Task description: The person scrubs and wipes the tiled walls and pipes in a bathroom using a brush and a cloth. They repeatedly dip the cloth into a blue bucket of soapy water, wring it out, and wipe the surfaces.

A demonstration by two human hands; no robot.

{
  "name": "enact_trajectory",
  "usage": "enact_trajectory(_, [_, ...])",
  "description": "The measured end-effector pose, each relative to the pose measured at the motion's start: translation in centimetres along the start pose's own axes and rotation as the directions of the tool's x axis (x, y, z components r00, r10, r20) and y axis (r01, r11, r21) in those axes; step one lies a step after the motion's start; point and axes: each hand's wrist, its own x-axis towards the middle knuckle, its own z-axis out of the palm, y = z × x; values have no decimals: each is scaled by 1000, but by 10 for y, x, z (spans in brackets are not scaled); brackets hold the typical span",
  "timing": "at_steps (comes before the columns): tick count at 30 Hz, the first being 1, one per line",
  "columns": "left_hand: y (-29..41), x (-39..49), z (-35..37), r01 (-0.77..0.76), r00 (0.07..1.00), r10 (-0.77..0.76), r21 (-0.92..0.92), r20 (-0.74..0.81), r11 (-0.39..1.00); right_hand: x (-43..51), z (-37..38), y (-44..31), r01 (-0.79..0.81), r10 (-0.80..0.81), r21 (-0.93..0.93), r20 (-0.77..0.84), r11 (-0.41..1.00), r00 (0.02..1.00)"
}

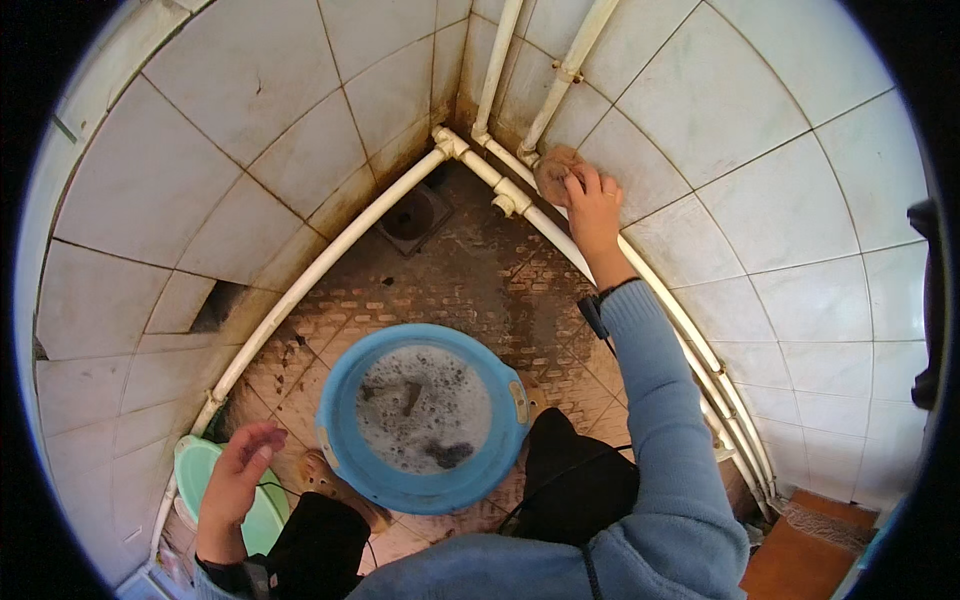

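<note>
My right hand [596,206] grips a brown scouring pad [556,171] and presses it to the tiled wall, beside the lower end of a cream wall pipe [559,105]. Brown grime marks the tiles and grout around that corner. At the lower left my left hand [241,469] hangs in the air with its fingers curled loosely apart, nothing in it. Just beneath it is a pale green basin [196,469]. Between my legs stands a blue plastic basin [420,499], holding sudsy water [424,405] with dark patches on the foam.
Pipes run low along both walls, with a white one [330,262] on the left. A floor drain [409,219] lies near the corner of the wet, dirty tiled floor [480,277]. At the lower right is an orange-brown board [799,547]. Thin black cables hang about my legs.
</note>
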Motion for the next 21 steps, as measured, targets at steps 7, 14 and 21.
enact_trajectory(7, [1,-2,4,3,998,-6,-39,-67,999,30,-151,60,-138,78,-51,-615,989,785])
enact_trajectory(14, [-1,5,8,-25,1000,25,-30,14,999,67,-170,85,-135,-38,-247,-590,960,806])
enact_trajectory(21, [-2,11,12,-13,1000,14,-15,27,1000,12,-8,9,87,-80,-68,96,994,992])
